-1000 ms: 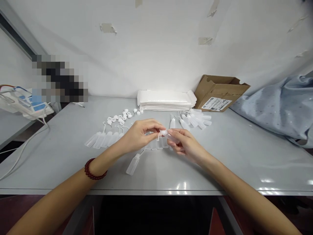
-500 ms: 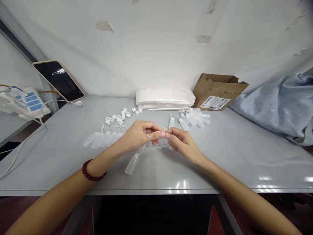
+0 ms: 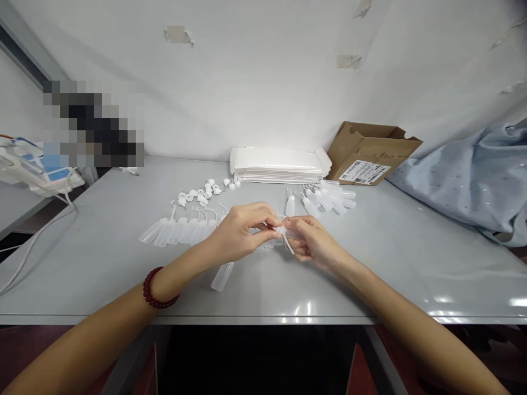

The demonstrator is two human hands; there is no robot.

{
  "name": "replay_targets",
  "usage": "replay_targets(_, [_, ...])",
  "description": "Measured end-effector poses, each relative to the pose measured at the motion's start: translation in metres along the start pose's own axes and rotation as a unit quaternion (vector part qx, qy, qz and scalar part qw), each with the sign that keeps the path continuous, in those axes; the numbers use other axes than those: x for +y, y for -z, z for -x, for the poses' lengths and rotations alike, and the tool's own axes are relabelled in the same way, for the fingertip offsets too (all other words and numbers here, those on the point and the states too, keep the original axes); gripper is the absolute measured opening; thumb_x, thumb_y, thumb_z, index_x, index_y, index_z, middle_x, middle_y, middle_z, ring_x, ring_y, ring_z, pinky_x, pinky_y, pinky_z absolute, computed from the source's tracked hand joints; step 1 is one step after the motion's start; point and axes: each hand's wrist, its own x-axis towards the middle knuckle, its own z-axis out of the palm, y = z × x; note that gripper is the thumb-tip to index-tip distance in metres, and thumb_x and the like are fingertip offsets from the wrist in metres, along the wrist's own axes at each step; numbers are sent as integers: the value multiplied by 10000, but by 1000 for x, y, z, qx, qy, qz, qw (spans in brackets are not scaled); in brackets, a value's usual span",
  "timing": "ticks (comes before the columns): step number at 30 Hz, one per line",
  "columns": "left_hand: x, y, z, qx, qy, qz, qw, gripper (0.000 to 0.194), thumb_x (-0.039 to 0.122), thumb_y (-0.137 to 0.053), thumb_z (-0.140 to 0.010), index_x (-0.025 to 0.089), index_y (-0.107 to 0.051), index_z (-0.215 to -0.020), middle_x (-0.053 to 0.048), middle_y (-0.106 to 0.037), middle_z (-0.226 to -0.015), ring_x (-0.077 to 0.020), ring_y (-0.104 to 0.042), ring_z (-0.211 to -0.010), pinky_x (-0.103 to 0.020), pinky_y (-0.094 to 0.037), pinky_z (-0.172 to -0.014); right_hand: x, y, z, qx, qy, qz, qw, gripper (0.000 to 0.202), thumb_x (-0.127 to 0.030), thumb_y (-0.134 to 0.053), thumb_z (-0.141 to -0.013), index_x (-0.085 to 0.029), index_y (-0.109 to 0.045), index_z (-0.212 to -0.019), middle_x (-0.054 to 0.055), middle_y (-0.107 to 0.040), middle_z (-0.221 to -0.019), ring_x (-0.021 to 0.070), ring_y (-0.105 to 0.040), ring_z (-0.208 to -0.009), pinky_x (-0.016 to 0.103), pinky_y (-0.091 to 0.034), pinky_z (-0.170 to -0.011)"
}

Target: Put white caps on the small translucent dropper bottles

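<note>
My left hand (image 3: 251,229) pinches a small white cap (image 3: 280,230) between thumb and fingertips. A thin white strap (image 3: 289,244) hangs down from it. Against it, my right hand (image 3: 315,238) is closed around a small translucent plastic bottle (image 3: 293,233), mostly hidden by the fingers. Under my left wrist lies a single translucent bottle (image 3: 223,276). To the left is a row of similar bottles (image 3: 180,231) with white strings or tubes at their tops; more lie partly hidden behind my hands.
Loose white caps (image 3: 200,194) lie behind the bottle row. At the back are a stack of white packets (image 3: 280,164), an open cardboard box (image 3: 373,153) and more bottles (image 3: 329,197). Blue fabric (image 3: 465,175) is at right; a power strip (image 3: 45,170) and cable (image 3: 37,244) are at left.
The thin strap, which lay across my left fingers, now points down between my hands. My left fingertips have turned over the cap, and my right hand has shifted slightly right.
</note>
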Motion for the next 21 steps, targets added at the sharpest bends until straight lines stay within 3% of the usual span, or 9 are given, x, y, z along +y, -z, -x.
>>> replay_targets(4, [3,0,-2,16,47,33,998,114,252,-659,-822,182,-718,-890,-57,-679,-913,-163,-637,-845,-275,-548,-753,0,0,2,30,51,22,998,214,-309,-507,-814,-198,-467,-636,-105,-177,-486,46,-130,-424,167,-149,-373])
replay_targets(7, [6,3,-2,19,115,45,992,189,350,-661,-824,171,-710,-859,-39,-677,-827,-148,-636,-747,-251,-539,-662,2,1,3,74,133,107,983,212,-334,-531,-828,-181,-534,-681,-94,-241,-487,51,-219,-426,181,-216,-398])
replay_targets(11, [8,4,-2,-47,200,81,975,252,396,-634,-843,150,-672,-796,-7,-647,-680,-122,-617,-603,-236,-498,-578,5,4,4,113,238,246,933,213,-331,-520,-844,-162,-571,-723,-57,-411,-515,70,-360,-458,210,-294,-446])
replay_targets(15, [5,1,-3,-105,227,154,956,340,420,-568,-883,136,-622,-704,0,-609,-617,-117,-601,-552,-246,-487,-556,6,2,6,103,284,312,901,210,-319,-497,-846,-154,-577,-743,-28,-513,-541,79,-388,-469,229,-300,-470])
replay_targets(18, [3,-2,-2,-100,229,170,953,352,424,-571,-878,135,-602,-680,5,-589,-613,-103,-565,-525,-240,-468,-533,5,2,6,91,253,279,922,215,-327,-503,-840,-157,-571,-728,-20,-524,-561,79,-390,-479,228,-302,-470])
replay_targets(21, [3,-2,-1,-92,220,112,965,313,395,-576,-876,139,-607,-699,2,-594,-645,-106,-557,-558,-237,-451,-538,2,3,3,54,136,171,974,214,-331,-517,-827,-174,-529,-681,-70,-376,-496,58,-282,-435,203,-251,-421])
